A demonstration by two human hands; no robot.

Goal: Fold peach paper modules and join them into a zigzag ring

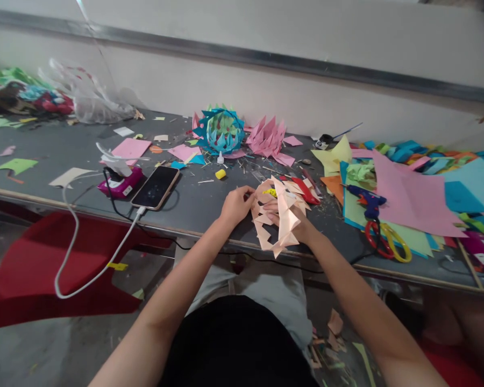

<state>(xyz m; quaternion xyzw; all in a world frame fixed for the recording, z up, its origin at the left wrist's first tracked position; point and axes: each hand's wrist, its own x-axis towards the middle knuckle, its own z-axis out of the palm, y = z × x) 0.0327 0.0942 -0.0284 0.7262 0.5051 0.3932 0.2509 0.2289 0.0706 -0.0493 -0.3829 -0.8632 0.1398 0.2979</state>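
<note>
A peach ring of folded paper points (289, 220) is held over the table's front edge. My left hand (237, 204) pinches its left rim, fingertips pressed together. Around the ring's right side wraps my right hand (300, 223), with its fingers reaching through the inside of the ring. Part of that hand is hidden by the paper. Just behind lie more peach paper pieces and a red object (306, 191), whose kind I cannot make out. A blue and green folded-paper ring (220, 131) stands farther back, beside pink folded-paper points (267, 138).
A phone (156, 187) on a white cable lies left, next to a purple power strip (123, 183). At right are a blue glue gun (367, 200), scissors (391, 242) and coloured paper sheets (415, 193). A red chair (60, 263) stands at lower left.
</note>
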